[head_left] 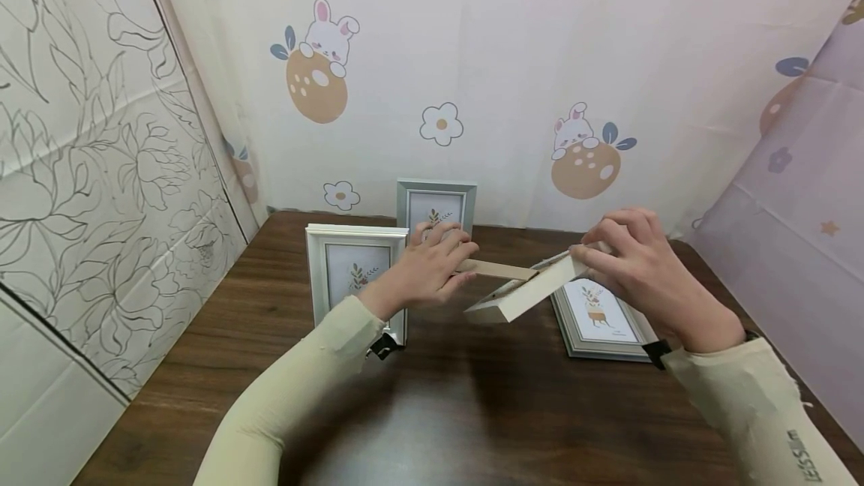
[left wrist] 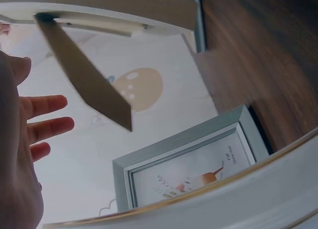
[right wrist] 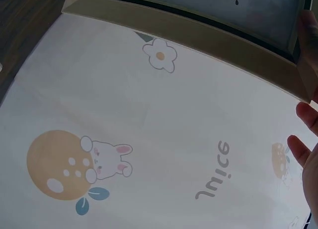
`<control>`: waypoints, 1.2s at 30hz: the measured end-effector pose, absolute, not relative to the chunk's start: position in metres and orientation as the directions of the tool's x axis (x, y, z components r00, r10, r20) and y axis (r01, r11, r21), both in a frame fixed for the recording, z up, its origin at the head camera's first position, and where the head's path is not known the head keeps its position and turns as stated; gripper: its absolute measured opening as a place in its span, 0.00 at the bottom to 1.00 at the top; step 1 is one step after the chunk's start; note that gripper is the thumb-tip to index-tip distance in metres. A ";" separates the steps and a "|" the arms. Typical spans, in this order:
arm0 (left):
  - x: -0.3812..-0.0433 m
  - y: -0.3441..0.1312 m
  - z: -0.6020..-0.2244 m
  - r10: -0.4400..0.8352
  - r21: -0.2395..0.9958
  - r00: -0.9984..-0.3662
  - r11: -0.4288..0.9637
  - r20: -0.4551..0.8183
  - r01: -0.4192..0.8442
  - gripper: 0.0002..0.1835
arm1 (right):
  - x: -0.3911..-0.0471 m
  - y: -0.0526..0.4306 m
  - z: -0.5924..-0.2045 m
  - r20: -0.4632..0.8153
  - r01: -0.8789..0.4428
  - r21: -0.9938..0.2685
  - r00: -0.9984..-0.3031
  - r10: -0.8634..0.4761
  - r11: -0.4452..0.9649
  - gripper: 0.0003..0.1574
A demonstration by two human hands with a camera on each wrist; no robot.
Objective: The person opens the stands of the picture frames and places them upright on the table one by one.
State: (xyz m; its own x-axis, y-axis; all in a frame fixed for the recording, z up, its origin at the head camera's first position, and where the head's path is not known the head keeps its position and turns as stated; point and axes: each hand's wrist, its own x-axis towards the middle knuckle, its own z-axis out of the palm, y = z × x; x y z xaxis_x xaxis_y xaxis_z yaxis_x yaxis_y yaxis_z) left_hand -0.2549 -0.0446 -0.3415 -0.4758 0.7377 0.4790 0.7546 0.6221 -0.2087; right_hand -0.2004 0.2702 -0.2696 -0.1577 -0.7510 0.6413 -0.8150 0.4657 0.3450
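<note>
My right hand (head_left: 631, 268) grips one end of a picture frame (head_left: 540, 292), which hangs tilted above the table. Its thumb lies along the border of the frame's glazed front (right wrist: 184, 40) in the right wrist view. From the frame's back a flat stand leg (head_left: 499, 270) sticks out toward the left. Beside the free end of that leg, my left hand (head_left: 428, 268) is held up with fingers spread. The left wrist view has a gap between these fingers (left wrist: 49, 127) and the stand leg (left wrist: 84, 70).
An upright white picture frame (head_left: 319, 276) stands on the left of the brown wooden table (head_left: 223, 366). Behind it is a grey-green frame (head_left: 436, 186), also upright. Another frame (head_left: 601, 310) lies face up under my right hand. A patterned curtain (head_left: 472, 58) hangs along the back.
</note>
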 end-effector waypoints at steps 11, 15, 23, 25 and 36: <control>-0.251 -0.052 -0.341 0.648 -0.226 -0.365 0.644 0.668 0.730 0.31 | -0.218 0.272 -0.277 0.726 -0.782 0.334 -0.144 -0.673 0.527 0.29; -0.251 -0.054 -0.343 0.613 -0.213 -0.330 0.645 0.718 0.734 0.29 | -0.222 0.272 -0.279 0.756 -0.777 0.299 -0.160 -0.634 0.553 0.30; -0.250 -0.057 -0.348 0.576 -0.171 -0.337 0.652 0.745 0.738 0.33 | -0.230 0.275 -0.282 0.783 -0.746 0.247 -0.223 -0.580 0.619 0.30; -0.249 -0.058 -0.349 0.575 -0.160 -0.350 0.655 0.740 0.738 0.32 | -0.231 0.277 -0.284 0.784 -0.733 0.240 -0.241 -0.572 0.637 0.31; -0.248 -0.058 -0.360 0.561 -0.181 -0.349 0.682 0.750 0.708 0.34 | -0.235 0.282 -0.293 0.782 -0.693 0.155 -0.350 -0.516 0.705 0.33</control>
